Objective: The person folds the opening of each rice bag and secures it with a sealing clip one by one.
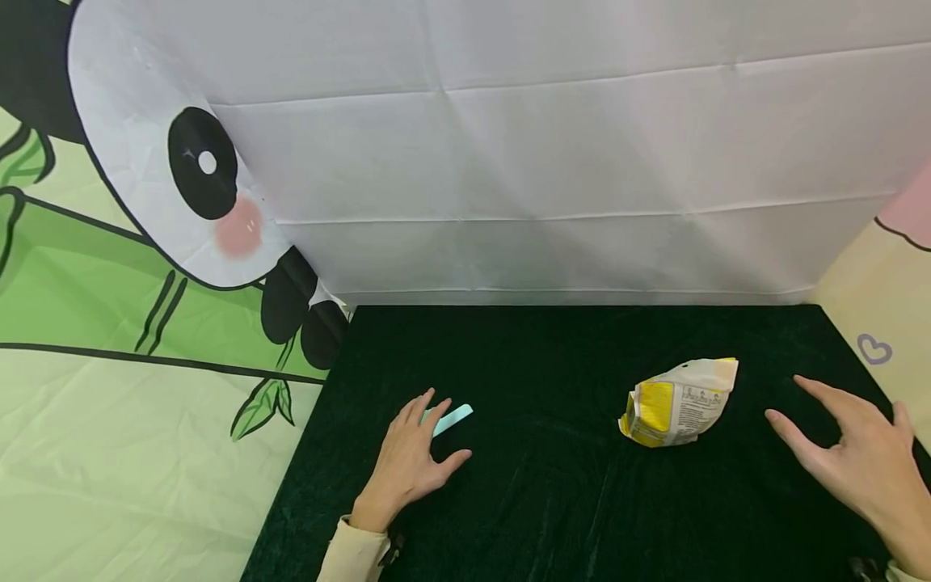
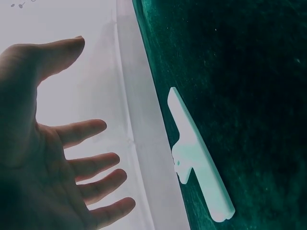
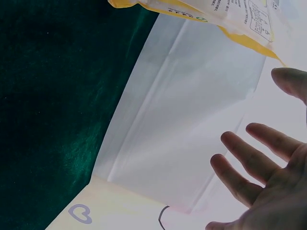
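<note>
A slim mint-green plastic piece (image 1: 454, 419) with a small side tab, shaped like a bag clip, lies on the dark green cloth. My left hand (image 1: 409, 458) hovers by it with spread fingers, hiding part of it in the head view. The left wrist view shows the whole clip (image 2: 201, 165) apart from the fingers, and an empty palm. Right of centre sits a yellow and white printed food bag (image 1: 680, 404), its white end crumpled and narrowed. To its right, my right hand (image 1: 858, 457) holds nothing, thumb and fingers apart, pointing towards the bag.
Dark green velvety cloth (image 1: 524, 501) covers the table. A white creased sheet (image 1: 509, 162) rises behind its back edge. Printed panels stand on both sides, a panda and bamboo (image 1: 196, 210) at left and a cream one with a heart (image 1: 874, 349) at right.
</note>
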### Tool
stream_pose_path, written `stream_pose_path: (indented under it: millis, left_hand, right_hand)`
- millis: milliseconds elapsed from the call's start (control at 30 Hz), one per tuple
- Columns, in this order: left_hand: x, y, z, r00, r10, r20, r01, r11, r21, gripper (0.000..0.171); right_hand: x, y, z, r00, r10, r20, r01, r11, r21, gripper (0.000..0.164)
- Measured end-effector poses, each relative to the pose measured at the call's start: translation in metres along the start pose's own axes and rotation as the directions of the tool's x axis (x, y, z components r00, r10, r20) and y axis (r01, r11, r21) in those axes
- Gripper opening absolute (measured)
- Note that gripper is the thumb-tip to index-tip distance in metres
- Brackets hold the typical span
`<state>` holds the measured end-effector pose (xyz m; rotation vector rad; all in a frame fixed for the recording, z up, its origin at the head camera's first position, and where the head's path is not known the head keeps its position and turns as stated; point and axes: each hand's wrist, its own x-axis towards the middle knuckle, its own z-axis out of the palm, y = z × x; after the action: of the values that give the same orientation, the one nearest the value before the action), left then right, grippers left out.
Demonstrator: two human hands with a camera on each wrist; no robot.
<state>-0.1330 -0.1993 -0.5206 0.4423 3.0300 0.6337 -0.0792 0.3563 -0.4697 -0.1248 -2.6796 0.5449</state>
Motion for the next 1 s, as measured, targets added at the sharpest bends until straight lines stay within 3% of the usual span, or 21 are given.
stream_pose_path:
  millis: [1000]
  left_hand:
    - [0.01,0.02,0.003,0.999,0.017,0.032,-0.017,1.0,-0.021,0.084]
  right_hand:
    - [0.005,-0.005,0.0,0.999,-0.035,0.018,0.035,0.999,0.003,0.069]
